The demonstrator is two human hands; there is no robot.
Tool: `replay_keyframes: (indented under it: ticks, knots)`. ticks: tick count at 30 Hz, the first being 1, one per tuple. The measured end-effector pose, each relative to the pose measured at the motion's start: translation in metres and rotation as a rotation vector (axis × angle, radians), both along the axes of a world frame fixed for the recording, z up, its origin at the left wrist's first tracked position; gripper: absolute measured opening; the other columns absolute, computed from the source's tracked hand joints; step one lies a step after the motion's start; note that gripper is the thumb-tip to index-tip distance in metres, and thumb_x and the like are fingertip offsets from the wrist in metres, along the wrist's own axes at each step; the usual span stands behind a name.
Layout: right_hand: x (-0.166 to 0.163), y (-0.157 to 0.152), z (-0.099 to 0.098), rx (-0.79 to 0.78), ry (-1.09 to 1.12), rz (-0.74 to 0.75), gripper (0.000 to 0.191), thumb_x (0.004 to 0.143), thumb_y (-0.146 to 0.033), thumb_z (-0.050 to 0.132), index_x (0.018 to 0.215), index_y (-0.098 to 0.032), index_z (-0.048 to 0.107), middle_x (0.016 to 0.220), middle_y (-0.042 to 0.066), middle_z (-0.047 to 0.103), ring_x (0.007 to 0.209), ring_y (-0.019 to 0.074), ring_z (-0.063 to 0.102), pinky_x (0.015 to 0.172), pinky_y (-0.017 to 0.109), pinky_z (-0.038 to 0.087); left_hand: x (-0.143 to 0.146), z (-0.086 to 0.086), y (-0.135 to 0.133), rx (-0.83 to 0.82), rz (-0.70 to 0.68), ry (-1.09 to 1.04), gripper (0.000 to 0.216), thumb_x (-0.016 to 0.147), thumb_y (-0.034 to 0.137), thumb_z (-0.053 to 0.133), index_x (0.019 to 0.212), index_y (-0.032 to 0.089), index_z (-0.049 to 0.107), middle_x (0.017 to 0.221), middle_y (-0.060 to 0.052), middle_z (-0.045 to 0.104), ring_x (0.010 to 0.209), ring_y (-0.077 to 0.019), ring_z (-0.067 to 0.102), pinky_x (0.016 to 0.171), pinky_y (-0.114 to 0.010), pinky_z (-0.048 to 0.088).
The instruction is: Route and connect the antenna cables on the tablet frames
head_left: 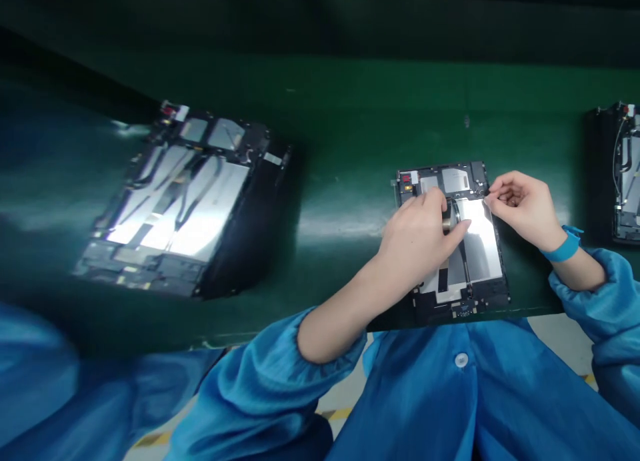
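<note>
An opened tablet (487,241) lies on the green table near its front edge, with its silver inner plate, dark ribbon cables and circuit parts exposed. My left hand (415,228) lies over its left and middle part, the thumb spread away from the bent fingers. That hand hides part of the cables, and what its fingertips touch is hidden. At the tablet's upper right edge my right hand (523,204), with a blue band at the wrist, has thumb and forefinger pinched together. Whatever sits between those fingertips is too small to make out.
A stack of similar opened tablets (200,214) stands on the table (340,148) to the left. Another stack of tablets (627,174) is cut off by the right border. At lower left shows a person's blue sleeve (35,381).
</note>
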State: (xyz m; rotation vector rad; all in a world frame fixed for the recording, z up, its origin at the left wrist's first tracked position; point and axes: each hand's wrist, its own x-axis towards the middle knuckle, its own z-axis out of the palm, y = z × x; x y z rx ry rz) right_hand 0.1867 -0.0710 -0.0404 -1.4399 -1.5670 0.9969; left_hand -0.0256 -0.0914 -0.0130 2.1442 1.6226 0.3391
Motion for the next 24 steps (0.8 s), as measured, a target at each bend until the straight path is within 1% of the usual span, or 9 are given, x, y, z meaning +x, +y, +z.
replay_keyframes:
  ticks: [3,5,8,10,12,13,15,18,24]
  knots:
    - [0.002,0.003,-0.002,-0.045,0.056,-0.053,0.014,0.070,-0.030,0.073,0.081,-0.022,0.069,0.072,0.000,0.071,0.065,0.0151,0.065,0.060,0.029,0.051,0.005,-0.002,0.007,-0.003,-0.002,-0.021,0.017,0.088,0.026,0.065,0.100,0.020,0.054,0.082,-0.005,0.066,0.080,-0.0235,0.067,0.074,-0.034,0.052]
    - [0.003,0.004,-0.002,-0.056,0.066,-0.071,0.014,0.070,-0.029,0.074,0.080,-0.022,0.068,0.072,0.000,0.071,0.065,0.0150,0.065,0.061,0.029,0.052,0.004,0.003,0.007,-0.025,-0.018,-0.066,0.023,0.085,0.019,0.063,0.107,0.019,0.056,0.079,-0.002,0.064,0.077,-0.0215,0.066,0.072,-0.032,0.050]
    - [0.003,0.006,-0.002,-0.087,0.086,-0.073,0.013,0.069,-0.026,0.073,0.080,-0.022,0.068,0.070,-0.001,0.070,0.065,0.0146,0.066,0.062,0.029,0.053,-0.002,0.013,0.005,-0.019,-0.041,-0.148,0.032,0.086,0.020,0.063,0.117,0.019,0.057,0.083,-0.001,0.066,0.080,-0.0204,0.066,0.074,-0.032,0.050]
    - [0.003,0.007,-0.002,-0.104,0.106,-0.065,0.014,0.068,-0.023,0.073,0.081,-0.022,0.067,0.069,-0.001,0.069,0.064,0.0144,0.066,0.063,0.029,0.054,-0.005,0.015,0.007,0.038,-0.056,-0.164,0.033,0.088,0.024,0.064,0.120,0.018,0.059,0.097,-0.006,0.071,0.093,-0.0232,0.067,0.085,-0.035,0.052]
    - [0.003,0.008,-0.002,-0.114,0.121,-0.057,0.015,0.067,-0.021,0.072,0.081,-0.021,0.067,0.068,-0.002,0.069,0.064,0.0143,0.066,0.064,0.030,0.055,-0.005,0.012,0.016,0.076,-0.097,-0.153,0.027,0.091,0.028,0.064,0.116,0.018,0.064,0.111,-0.010,0.072,0.107,-0.0270,0.066,0.096,-0.040,0.050]
    - [0.004,0.008,-0.002,-0.118,0.124,-0.055,0.016,0.066,-0.021,0.073,0.081,-0.022,0.067,0.068,-0.002,0.070,0.064,0.0144,0.066,0.065,0.030,0.055,-0.003,0.009,0.022,0.072,-0.127,-0.147,0.023,0.092,0.029,0.063,0.112,0.018,0.067,0.114,-0.011,0.073,0.110,-0.0281,0.064,0.099,-0.041,0.049]
    - [0.006,0.009,-0.002,-0.126,0.125,-0.050,0.016,0.067,-0.021,0.074,0.081,-0.022,0.067,0.069,-0.001,0.071,0.064,0.0149,0.067,0.066,0.031,0.055,0.001,0.001,0.036,0.015,-0.191,-0.144,0.016,0.094,0.026,0.060,0.102,0.019,0.071,0.110,-0.010,0.074,0.108,-0.0280,0.063,0.099,-0.042,0.048]
    - [0.010,0.010,-0.003,-0.148,0.133,-0.030,0.017,0.067,-0.023,0.077,0.082,-0.021,0.067,0.070,0.000,0.072,0.066,0.0156,0.069,0.066,0.031,0.056,0.007,-0.005,0.055,-0.074,-0.250,-0.159,0.016,0.093,0.022,0.059,0.091,0.019,0.074,0.100,-0.008,0.074,0.098,-0.0262,0.062,0.095,-0.041,0.047]
    - [0.016,0.012,-0.003,-0.174,0.146,-0.010,0.022,0.067,-0.025,0.082,0.082,-0.021,0.066,0.069,0.000,0.070,0.065,0.0154,0.068,0.065,0.030,0.056,0.011,0.000,0.066,-0.134,-0.262,-0.194,0.015,0.090,0.020,0.063,0.086,0.018,0.077,0.092,-0.006,0.074,0.092,-0.0237,0.064,0.095,-0.039,0.048]
